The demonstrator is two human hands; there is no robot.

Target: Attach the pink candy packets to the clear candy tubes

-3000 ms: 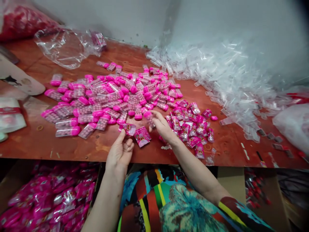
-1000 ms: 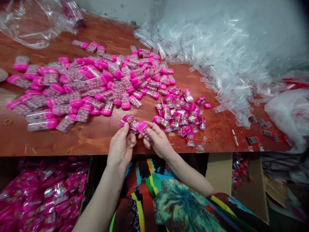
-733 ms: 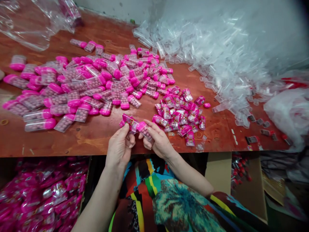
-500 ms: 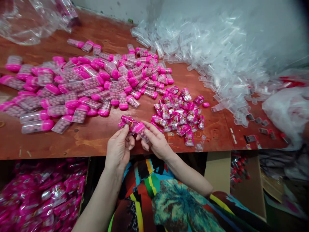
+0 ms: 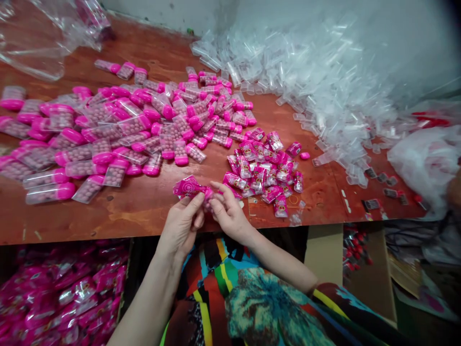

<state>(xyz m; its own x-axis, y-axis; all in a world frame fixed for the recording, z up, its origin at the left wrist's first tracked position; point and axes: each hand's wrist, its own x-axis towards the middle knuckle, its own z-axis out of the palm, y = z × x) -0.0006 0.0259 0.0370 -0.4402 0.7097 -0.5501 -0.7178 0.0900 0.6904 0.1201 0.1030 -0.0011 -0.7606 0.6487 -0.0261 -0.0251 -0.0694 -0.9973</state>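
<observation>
The left hand (image 5: 182,226) and the right hand (image 5: 228,214) meet at the near edge of the worktop (image 5: 144,206). The fingers of both hands pinch 1 pink wrapper (image 5: 189,186) with a small candy tube (image 5: 208,198) going into it. The tube is mostly hidden by the fingers.

A big pile of filled pink-capped tubes (image 5: 108,129) lies to the left, not wrapped yet. A smaller heap of pink wrappers (image 5: 264,168) sits just right of the hands. Far right is a huge heap of clear empty tubes (image 5: 317,81).

Down below the worktop on the left, a box of wrapped pink packs (image 5: 61,293) looks quite full. So lots seem done, but many tubes are left to wrap.
</observation>
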